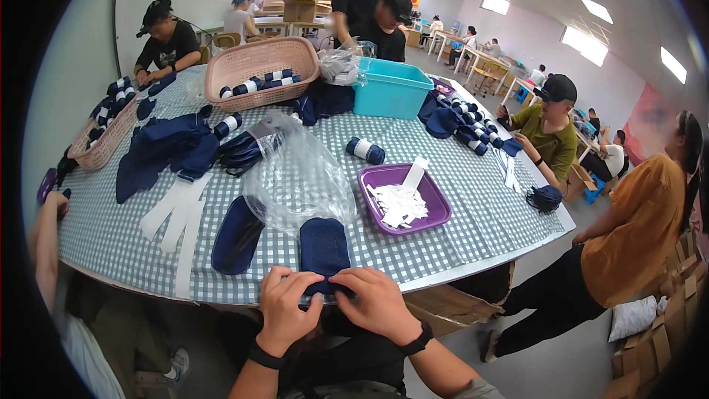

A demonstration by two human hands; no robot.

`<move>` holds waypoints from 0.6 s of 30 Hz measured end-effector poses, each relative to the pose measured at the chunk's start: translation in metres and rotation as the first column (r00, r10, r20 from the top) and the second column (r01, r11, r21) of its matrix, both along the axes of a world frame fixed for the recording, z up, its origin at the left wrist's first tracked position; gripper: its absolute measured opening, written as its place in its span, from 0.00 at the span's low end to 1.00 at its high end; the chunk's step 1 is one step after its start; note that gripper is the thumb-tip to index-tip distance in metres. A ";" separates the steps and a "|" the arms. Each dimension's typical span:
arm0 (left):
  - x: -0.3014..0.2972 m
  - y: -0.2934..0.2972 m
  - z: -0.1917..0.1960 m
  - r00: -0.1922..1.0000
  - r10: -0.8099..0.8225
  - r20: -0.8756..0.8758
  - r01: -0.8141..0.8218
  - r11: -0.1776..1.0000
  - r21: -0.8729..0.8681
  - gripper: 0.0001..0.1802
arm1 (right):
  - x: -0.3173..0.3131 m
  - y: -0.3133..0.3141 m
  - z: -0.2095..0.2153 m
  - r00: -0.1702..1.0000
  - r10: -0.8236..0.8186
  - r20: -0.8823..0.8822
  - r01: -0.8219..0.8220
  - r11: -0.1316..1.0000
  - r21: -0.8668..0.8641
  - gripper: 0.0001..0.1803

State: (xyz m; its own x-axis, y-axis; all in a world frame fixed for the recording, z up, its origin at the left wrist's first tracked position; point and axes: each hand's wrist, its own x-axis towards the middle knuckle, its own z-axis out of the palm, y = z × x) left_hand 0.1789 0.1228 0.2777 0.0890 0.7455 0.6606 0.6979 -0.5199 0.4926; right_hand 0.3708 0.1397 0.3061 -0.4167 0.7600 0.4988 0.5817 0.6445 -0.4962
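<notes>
At the near table edge, a navy fabric slipper (325, 242) with a dotted sole lies flat, its near end curled up. My left hand (286, 304) pinches the left side of that curled end. On the right side of the same end, my right hand (375, 301) grips with thumb and fingers. Both hands almost meet over the fold. Left of them rests another navy slipper (238, 236), unrolled. A rolled navy bundle (365, 151) with a white paper band sits farther up the table.
A purple tray (448, 216) holds white paper strips. Clear plastic bags (299, 177) and long white strips (190, 240) cover the left middle. Behind stand a pink basket (310, 59) with rolled bundles and a turquoise bin (391, 100). Several people work around the checkered table (473, 233).
</notes>
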 end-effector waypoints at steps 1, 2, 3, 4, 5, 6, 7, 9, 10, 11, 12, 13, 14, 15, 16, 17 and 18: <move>0.002 0.000 0.002 1.000 0.001 0.004 -0.001 1.000 -0.008 0.15 | 0.003 0.000 0.003 0.999 0.017 0.044 -0.017 1.000 -0.003 0.15; 0.004 0.000 0.005 1.000 0.003 0.008 -0.003 1.000 -0.016 0.15 | 0.004 0.001 0.002 0.998 0.023 0.053 -0.023 1.000 -0.002 0.16; 0.006 -0.001 0.007 1.000 0.006 0.012 -0.005 1.000 -0.024 0.15 | 0.006 0.004 -0.001 0.998 0.030 0.062 -0.029 1.000 -0.001 0.17; 0.006 -0.001 0.008 1.000 0.008 0.013 -0.008 1.000 -0.026 0.15 | 0.007 0.006 -0.003 0.997 0.037 0.069 -0.037 0.999 0.000 0.18; 0.006 0.000 0.009 1.000 0.011 0.014 -0.010 1.000 -0.029 0.15 | 0.007 0.008 -0.004 0.996 0.050 0.070 -0.048 0.999 -0.018 0.17; 0.005 -0.001 0.008 1.000 0.014 0.015 -0.014 0.999 -0.032 0.16 | 0.008 0.011 -0.003 0.995 0.063 0.071 -0.061 0.998 -0.035 0.17; 0.005 -0.001 0.008 1.000 0.014 0.012 -0.013 0.999 -0.043 0.16 | 0.008 0.013 -0.003 0.994 0.077 0.071 -0.074 0.996 -0.050 0.16; 0.002 0.000 0.005 1.000 0.013 0.005 -0.013 0.998 -0.066 0.17 | 0.007 0.013 -0.003 0.994 0.088 0.068 -0.086 0.996 -0.026 0.16; 0.002 0.000 0.004 1.000 0.008 0.005 -0.008 0.999 -0.051 0.17 | 0.006 0.013 -0.003 0.994 0.092 0.066 -0.092 0.996 -0.014 0.15; 0.001 0.001 0.004 1.000 0.002 0.004 -0.002 0.999 -0.036 0.17 | 0.005 0.012 -0.005 0.994 0.088 0.068 -0.088 0.996 0.009 0.14; 0.001 0.000 0.005 1.000 -0.005 0.003 0.005 1.000 -0.022 0.16 | 0.004 0.012 -0.007 0.994 0.082 0.070 -0.084 0.996 0.033 0.14; 0.001 -0.001 0.006 1.000 0.002 0.017 -0.002 1.000 -0.030 0.16 | 0.002 0.013 -0.009 0.995 0.078 0.069 -0.082 0.995 0.054 0.13; 0.001 -0.001 0.007 1.000 0.008 0.030 -0.006 0.999 -0.038 0.16 | 0.001 0.014 -0.011 0.994 0.065 0.084 -0.071 0.996 0.061 0.12; 0.001 -0.002 0.007 0.999 0.010 0.044 -0.008 0.999 -0.046 0.16 | 0.001 0.015 -0.012 0.994 0.050 0.098 -0.057 0.996 0.067 0.11; 0.002 -0.002 0.007 0.999 0.012 0.046 -0.009 0.999 -0.053 0.16 | 0.001 0.016 -0.013 0.993 0.031 0.113 -0.039 0.996 0.074 0.10; 0.004 0.000 0.006 0.999 0.009 0.049 -0.006 0.998 -0.060 0.16 | 0.002 0.016 -0.012 0.993 0.011 0.119 -0.021 0.996 0.089 0.09; 0.007 0.002 0.005 0.999 0.000 0.051 0.003 0.998 -0.067 0.16 | 0.004 0.016 -0.011 0.992 -0.015 0.126 0.002 0.995 0.103 0.08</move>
State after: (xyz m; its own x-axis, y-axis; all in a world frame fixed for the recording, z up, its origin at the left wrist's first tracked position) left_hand 0.1859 0.1247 0.2832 0.0576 0.7881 0.6128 0.6700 -0.4856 0.5615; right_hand 0.3748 0.1552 0.2951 -0.4752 0.7113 0.5180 0.6413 0.6830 -0.3496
